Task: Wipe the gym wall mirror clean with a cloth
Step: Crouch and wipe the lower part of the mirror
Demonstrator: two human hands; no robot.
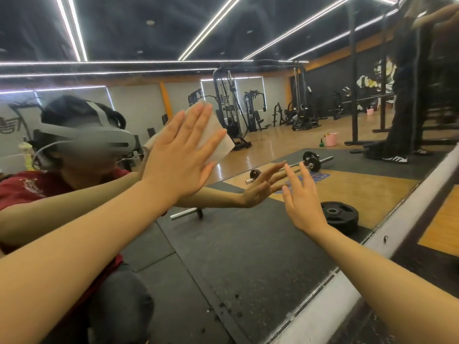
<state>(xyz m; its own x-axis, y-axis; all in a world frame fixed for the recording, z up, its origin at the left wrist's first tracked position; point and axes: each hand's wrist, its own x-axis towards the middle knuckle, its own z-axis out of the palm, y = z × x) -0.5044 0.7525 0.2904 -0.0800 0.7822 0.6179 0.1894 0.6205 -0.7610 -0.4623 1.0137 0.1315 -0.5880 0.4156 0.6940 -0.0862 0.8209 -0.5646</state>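
The left hand hides most of the one white cloth; only its top and right edges peek out. Its fingers are straight and flat, pressing the cloth on the wall mirror. The right hand is spread, fingertips near the glass, holding nothing; whether it touches is hard to tell. Reflected: one barbell, one weight plate, one pink bucket.
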